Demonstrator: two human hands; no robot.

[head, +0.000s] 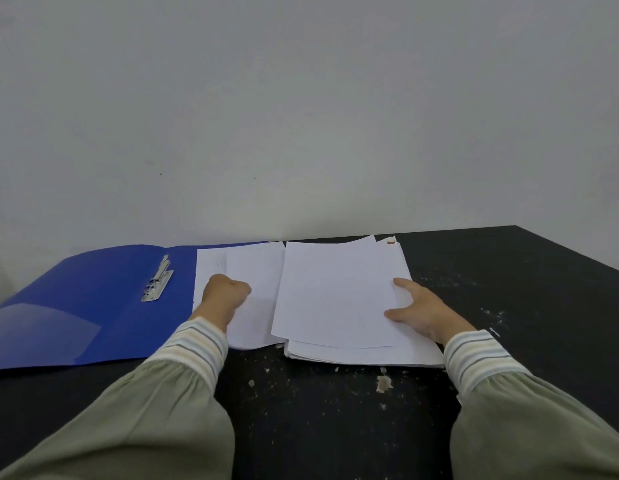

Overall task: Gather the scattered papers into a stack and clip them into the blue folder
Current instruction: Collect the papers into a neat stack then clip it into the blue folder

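Observation:
The blue folder (93,299) lies open on the left of the black table, its metal clip (157,280) showing near the spine. A few white sheets (256,282) overlap the folder's right edge. My left hand (225,294) rests on them with its fingers curled under; whether it grips a sheet is unclear. To the right lies a thicker, uneven stack of white papers (335,292). My right hand (419,311) sits on that stack's right edge, thumb on top and fingers spread against the side.
The black table (509,271) is speckled with white flecks and a chipped patch (384,383) near the front. A plain pale wall (301,116) stands right behind the table. The table's right edge runs diagonally at the far right.

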